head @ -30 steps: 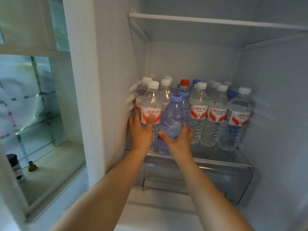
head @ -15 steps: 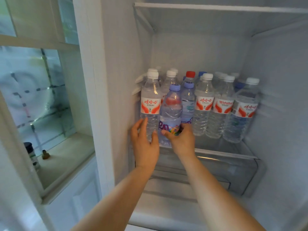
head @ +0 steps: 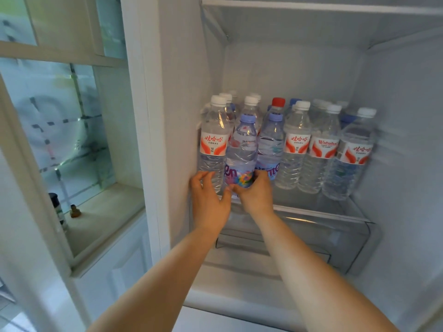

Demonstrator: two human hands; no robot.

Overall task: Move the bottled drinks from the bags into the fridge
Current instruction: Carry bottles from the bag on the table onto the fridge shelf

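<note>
Since a second ago your right hand [head: 255, 196] stood the blue-capped clear plastic bottle [head: 241, 154] upright at the shelf's front-left edge — fingers wrapped low; left hand [head: 208, 197] spread on its white-capped neighbour [head: 214, 142].

Window [head: 60, 121]: left of the white appliance side wall, frosted glass with a faint grid of dark dashes, pale daylight coming through.
Window frame [head: 62, 51]: white, with 1 horizontal bar across the upper part.
Sill [head: 105, 209]: pale, slightly soiled ledge under the glass.
On the sill: 1 dark-capped container [head: 57, 209] at the left edge, 1 small brown object [head: 75, 211] just beside it.
Cabinet [head: 115, 267]: white panelled front below the sill.
Light: soft, cool, even.
</note>
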